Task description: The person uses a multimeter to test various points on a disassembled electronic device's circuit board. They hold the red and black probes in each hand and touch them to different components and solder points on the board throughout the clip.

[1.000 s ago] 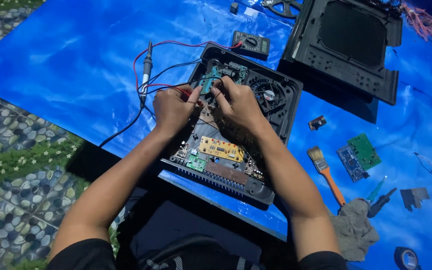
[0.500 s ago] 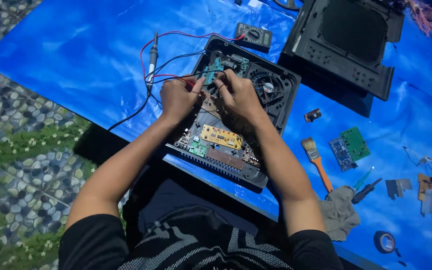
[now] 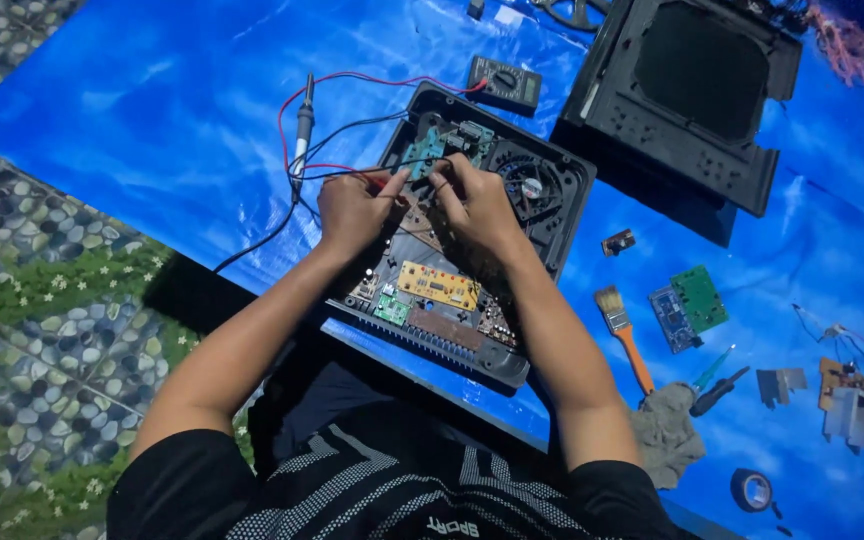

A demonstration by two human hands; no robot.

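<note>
The person sits over an opened black device casing (image 3: 564,215) lying on a blue sheet (image 3: 152,120), and both hands work at its upper end, close to a small green circuit board (image 3: 430,152) and just left of a round fan (image 3: 532,186). The left hand (image 3: 354,208) is clenched, thumb and forefinger pinching a thin red lead (image 3: 347,77) that loops away toward a dark multimeter (image 3: 504,84) above the casing. The right hand (image 3: 479,205) is curled with its fingertips pressed down among the boards; whether it grips anything cannot be told, since the fingers hide it. Judging by the lead and the meter, the step in hand looks like probing or testing a point on the boards (not yet reassembly, since the removed cover (image 3: 697,95) lies well apart). Such work calls for a steady tip on one small contact, without bridging its neighbours. A pen-shaped tool (image 3: 303,122) rests untouched on the sheet.
</note>
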